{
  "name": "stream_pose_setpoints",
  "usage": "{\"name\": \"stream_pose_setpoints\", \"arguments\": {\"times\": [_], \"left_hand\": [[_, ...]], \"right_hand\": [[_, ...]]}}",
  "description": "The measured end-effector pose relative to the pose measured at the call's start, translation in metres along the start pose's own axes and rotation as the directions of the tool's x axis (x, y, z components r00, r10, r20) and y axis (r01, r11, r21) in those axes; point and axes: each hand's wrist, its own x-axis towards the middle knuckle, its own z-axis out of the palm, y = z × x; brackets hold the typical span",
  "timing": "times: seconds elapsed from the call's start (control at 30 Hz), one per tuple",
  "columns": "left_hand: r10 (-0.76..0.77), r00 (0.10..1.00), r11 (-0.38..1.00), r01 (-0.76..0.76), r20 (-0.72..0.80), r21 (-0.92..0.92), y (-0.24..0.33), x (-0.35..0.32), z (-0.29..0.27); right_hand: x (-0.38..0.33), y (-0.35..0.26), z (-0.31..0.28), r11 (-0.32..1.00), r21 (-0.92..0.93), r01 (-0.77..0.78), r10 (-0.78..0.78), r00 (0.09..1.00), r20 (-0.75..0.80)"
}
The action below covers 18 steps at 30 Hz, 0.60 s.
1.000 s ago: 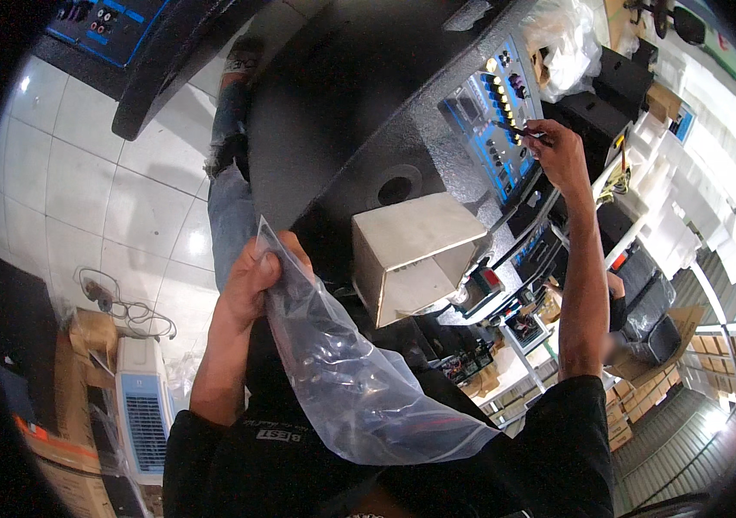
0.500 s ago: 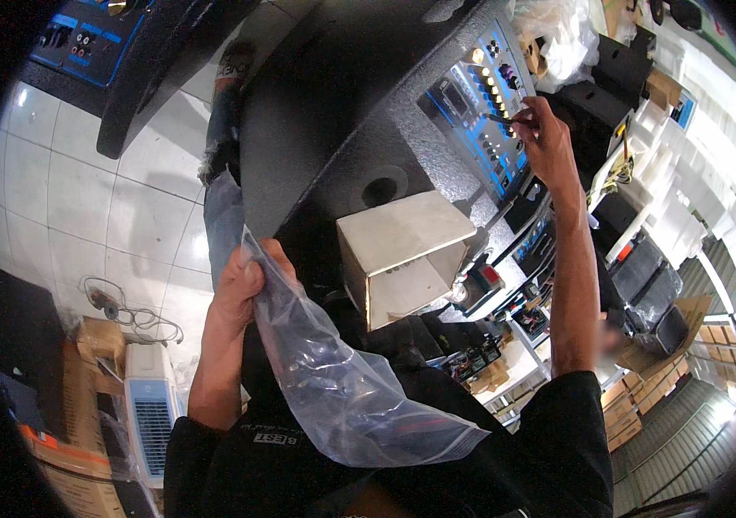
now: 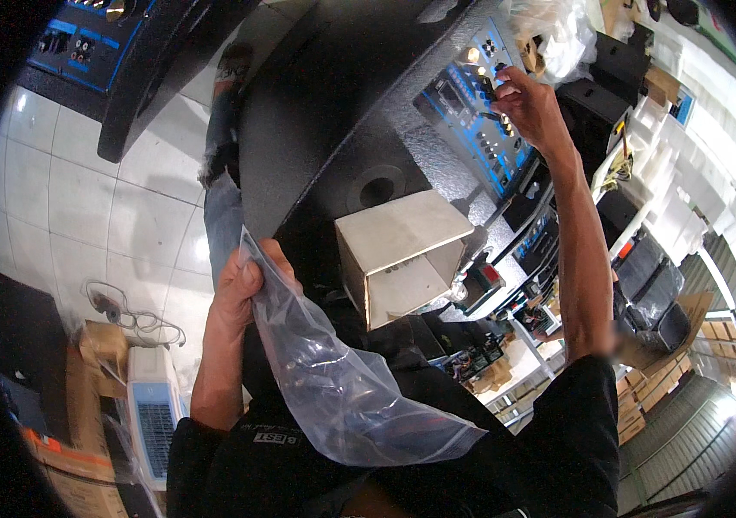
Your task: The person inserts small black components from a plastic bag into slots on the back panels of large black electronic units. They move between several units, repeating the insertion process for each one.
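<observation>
My left hand (image 3: 245, 281) is closed around the upper edge of a clear plastic bag (image 3: 338, 380), which drapes down across my black shirt. Its far end lies loose at lower centre. My right hand (image 3: 528, 108) reaches to the blue-edged control panel (image 3: 450, 104) of a large black speaker cabinet (image 3: 325, 95). The fingers are curled together at the row of knobs (image 3: 474, 55); small dark bits show at the fingertips, but what they pinch is too small to make out. An open white box (image 3: 407, 229) sits near a round hole in the cabinet.
At upper left stands another black cabinet (image 3: 161, 69) with a similar panel. White floor tiles (image 3: 83, 190) lie below it. A white-and-blue vented appliance (image 3: 152, 414) and cardboard (image 3: 83, 483) are at lower left. Plastic wrap (image 3: 558, 34) and black boxes (image 3: 644, 285) crowd the right.
My right hand has moved up and left along the panel, from beside the lower knobs onto the row; the dark slim thing it held is less visible. The left hand and bag stay put.
</observation>
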Motion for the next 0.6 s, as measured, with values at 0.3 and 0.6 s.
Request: {"name": "stream_pose_setpoints", "arguments": {"times": [0.3,0.6], "left_hand": [[0.031,0.999,0.999,-0.030,-0.021,0.040,-0.001,-0.005,0.000],[0.034,0.986,0.999,-0.029,-0.162,0.030,-0.010,-0.004,0.017]], "right_hand": [[-0.007,-0.001,0.005,0.995,-0.030,0.093,-0.095,0.993,-0.072],[-0.110,-0.043,-0.015,0.858,0.499,0.124,0.215,0.794,-0.568]]}}
